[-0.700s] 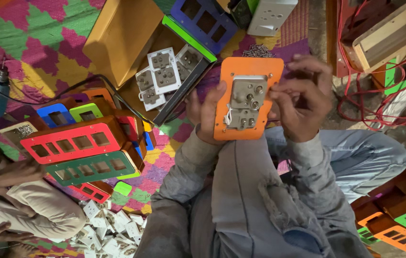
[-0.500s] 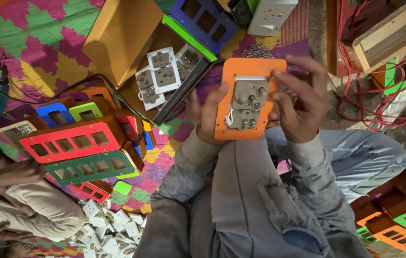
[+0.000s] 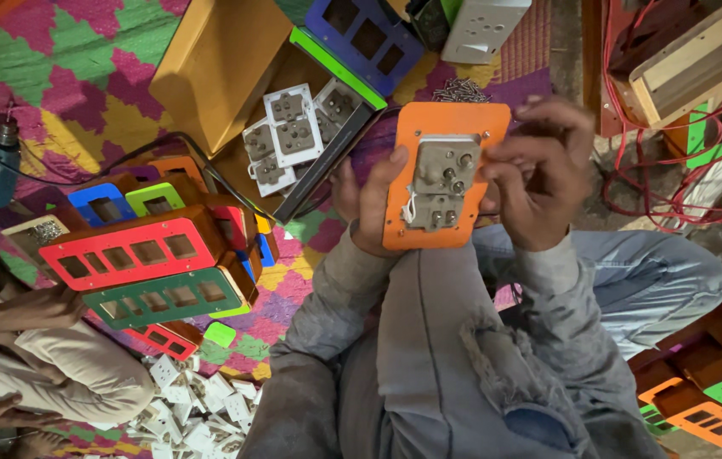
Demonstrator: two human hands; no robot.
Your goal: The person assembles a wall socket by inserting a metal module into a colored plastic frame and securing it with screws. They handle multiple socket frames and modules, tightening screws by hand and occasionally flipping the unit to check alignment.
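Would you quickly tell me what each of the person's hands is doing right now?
Left hand: closed on the left edge of the orange plate, thumb on its face.
Right hand: gripping the plate's right edge, fingers by the grey socket module.

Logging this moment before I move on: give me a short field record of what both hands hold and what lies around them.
left hand: grips left edge of orange plate
right hand: holds plate's right edge, fingers on top
socket module: grey, seated in plate's opening
cardboard box: open, white socket modules inside
coloured plates: stacked at left on patterned mat
screws: small pile above plate
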